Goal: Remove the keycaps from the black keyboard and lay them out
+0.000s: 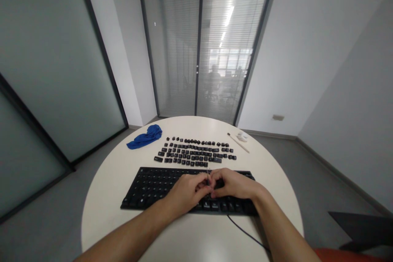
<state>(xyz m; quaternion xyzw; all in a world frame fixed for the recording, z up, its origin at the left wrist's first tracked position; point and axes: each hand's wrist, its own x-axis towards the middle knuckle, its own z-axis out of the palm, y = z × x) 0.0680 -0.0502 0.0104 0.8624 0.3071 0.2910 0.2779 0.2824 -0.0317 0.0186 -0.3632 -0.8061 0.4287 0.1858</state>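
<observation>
A black keyboard [147,186] lies across the near part of the round table, many of its keycaps off. Over its right half, my left hand [187,190] and my right hand [235,183] meet with fingertips pinched together. A thin wire-like tool [208,170] sticks up between the fingertips; its lower part is hidden by the fingers. Whatever else the fingers hold is too small to make out. Just beyond the keyboard, loose black keycaps [184,156] are laid out in several rows.
A crumpled blue cloth [145,137] lies on the round white table [107,184] at the back left. At the back right are a thin brush [239,143] and a small white item [242,136]. The keyboard's black cable [245,232] runs toward the near right, under my right forearm.
</observation>
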